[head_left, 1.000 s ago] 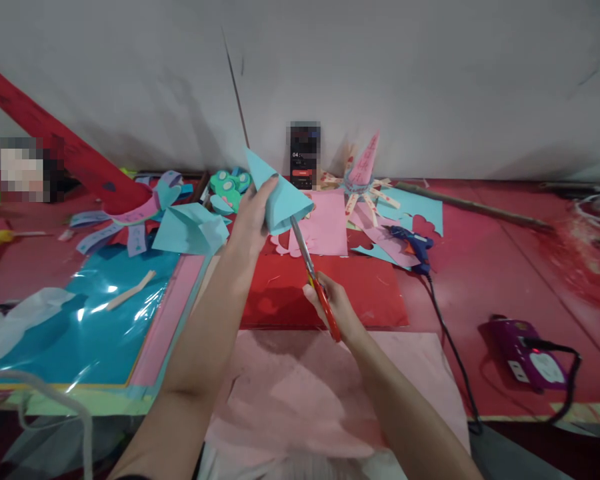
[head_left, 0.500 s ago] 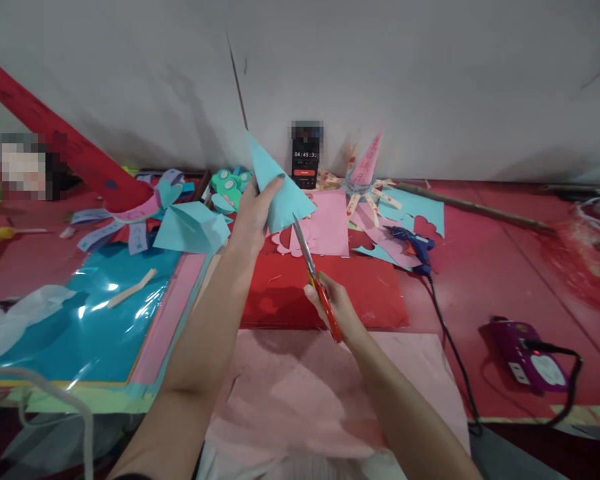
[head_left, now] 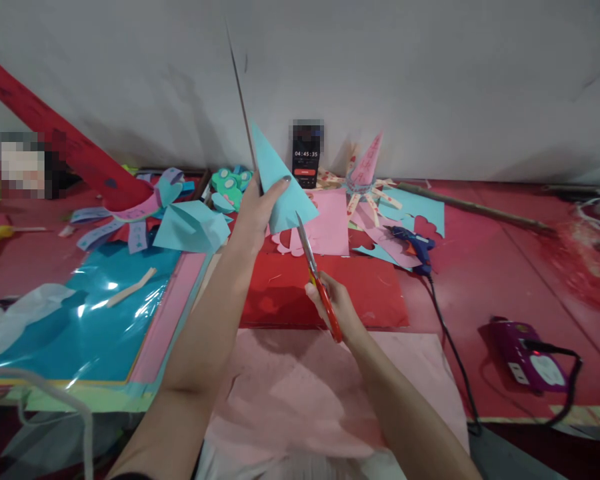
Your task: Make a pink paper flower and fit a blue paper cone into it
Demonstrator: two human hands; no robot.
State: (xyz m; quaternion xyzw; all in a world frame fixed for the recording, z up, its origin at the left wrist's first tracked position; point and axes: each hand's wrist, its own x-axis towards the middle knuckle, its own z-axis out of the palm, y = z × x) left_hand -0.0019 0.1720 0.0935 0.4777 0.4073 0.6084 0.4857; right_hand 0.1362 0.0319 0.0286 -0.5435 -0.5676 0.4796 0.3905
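Note:
My left hand [head_left: 260, 210] grips a folded light-blue sheet of paper [head_left: 280, 167], thumb on its near face, the paper tapering to a point at the top. A pair of red-handled scissors [head_left: 307, 250] is in my right hand [head_left: 337, 300], with the blade tips at the paper's lower edge. Whether the blades have paper between them I cannot make out. Behind my hands lie a pink sheet [head_left: 333, 230] and a pink flower-shaped cutout [head_left: 291, 244]. Another folded light-blue paper [head_left: 190, 228] rests left of my left wrist.
A phone [head_left: 305, 157] showing a timer leans on the wall. Right of it stand a pink paper cone [head_left: 367, 163] and a blue glue gun [head_left: 415, 247], its cable trailing forward. A purple power strip [head_left: 527, 353] lies right, a red cone [head_left: 70, 140] left.
The light-blue paper has shifted slightly right and tilted a little in my left hand. The scissor tips have moved slightly right along with its lower edge.

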